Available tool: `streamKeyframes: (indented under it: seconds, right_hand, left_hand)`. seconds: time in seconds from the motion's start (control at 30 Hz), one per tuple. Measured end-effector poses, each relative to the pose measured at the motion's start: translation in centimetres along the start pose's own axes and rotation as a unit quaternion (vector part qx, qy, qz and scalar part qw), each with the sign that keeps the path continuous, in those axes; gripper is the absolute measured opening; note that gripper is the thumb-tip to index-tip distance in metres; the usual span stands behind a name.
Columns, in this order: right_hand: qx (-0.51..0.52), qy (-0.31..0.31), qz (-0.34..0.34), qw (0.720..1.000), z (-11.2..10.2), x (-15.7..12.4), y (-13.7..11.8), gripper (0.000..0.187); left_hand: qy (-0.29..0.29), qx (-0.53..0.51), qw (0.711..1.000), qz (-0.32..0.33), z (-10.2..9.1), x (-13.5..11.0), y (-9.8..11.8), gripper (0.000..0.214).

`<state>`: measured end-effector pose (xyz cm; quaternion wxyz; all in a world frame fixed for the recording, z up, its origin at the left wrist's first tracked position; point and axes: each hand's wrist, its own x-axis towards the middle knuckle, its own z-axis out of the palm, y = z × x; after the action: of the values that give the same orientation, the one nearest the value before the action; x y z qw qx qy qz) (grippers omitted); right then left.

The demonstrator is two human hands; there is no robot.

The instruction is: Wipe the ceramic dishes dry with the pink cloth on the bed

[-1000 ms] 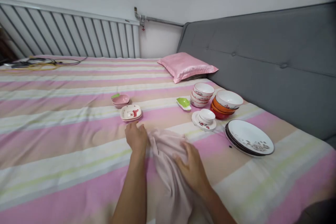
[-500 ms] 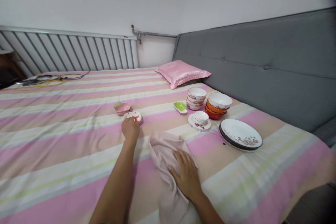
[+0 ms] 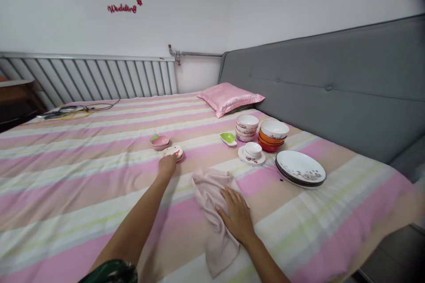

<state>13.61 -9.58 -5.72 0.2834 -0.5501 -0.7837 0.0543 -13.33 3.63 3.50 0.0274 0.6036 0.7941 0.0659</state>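
Observation:
My left hand (image 3: 167, 166) reaches forward, its fingers closed on the near edge of a small white dish with a red pattern (image 3: 175, 152). That dish rests low on the bedspread, apparently stacked on another; my fingertips are partly hidden. Just behind it sit pink fruit-shaped bowls with a green leaf (image 3: 160, 142). My right hand (image 3: 237, 216) lies flat with fingers spread on a crumpled pale pink cloth (image 3: 215, 230). Beyond the cloth stands a green leaf-shaped dish (image 3: 228, 138).
To the right are stacked patterned bowls (image 3: 247, 127), orange and red bowls (image 3: 271, 136), small plates topped by little white bowls (image 3: 251, 154), and large dark-rimmed plates (image 3: 301, 167). A pink pillow (image 3: 229, 97) lies against the grey headboard (image 3: 315, 70). Cables (image 3: 76, 109) lie far left.
My view has tilted upward, showing more of the wall. My left hand stays at the small dish and my right hand stays on the cloth.

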Motion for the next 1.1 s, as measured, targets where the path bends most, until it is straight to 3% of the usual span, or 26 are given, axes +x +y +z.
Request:
streamKeyframes:
  seconds: [0.2,0.4,0.53,0.67,0.77,0.83,0.9,0.97,1.1]
  right_hand:
    - [0.014,0.004,0.005,1.0,0.0,0.0,0.0,0.046]
    - [0.023,0.029,-0.003,0.999,-0.3,0.1,-0.2,0.039]
    - [0.027,0.089,0.02,0.996,0.0,0.2,0.3,0.036]
    - [0.019,0.184,0.13,0.974,-0.1,0.3,0.9,0.033]
    - [0.063,0.196,0.21,0.956,-0.9,0.5,0.8,0.039]
    - [0.166,0.175,0.25,0.938,-1.7,0.8,0.8,0.031]
    - [0.318,0.152,0.306,0.885,-2.5,1.2,1.2,0.015]
    - [0.375,0.141,0.342,0.85,-3.4,1.7,2.3,0.005]
    - [0.475,0.122,0.418,0.765,-5.8,3.0,6.2,0.007]
  left_hand:
    - [0.052,0.007,0.999,0.011,-3.3,-2.0,1.1,0.03]
    - [0.117,-0.026,0.991,0.056,-5.9,-5.8,4.7,0.033]
    - [0.121,-0.057,0.986,0.104,-5.2,-9.2,7.9,0.031]
    - [0.122,-0.092,0.979,0.138,-2.9,-11.9,10.8,0.03]
    - [0.127,-0.123,0.972,0.155,-1.1,-13.1,12.6,0.03]
    - [0.13,-0.144,0.967,0.166,0.0,-13.6,13.3,0.03]
    - [0.13,-0.164,0.961,0.183,1.1,-13.8,13.8,0.03]
    - [0.128,-0.185,0.952,0.208,2.2,-14.1,14.0,0.032]
    - [0.12,-0.23,0.93,0.261,3.9,-14.5,14.5,0.032]
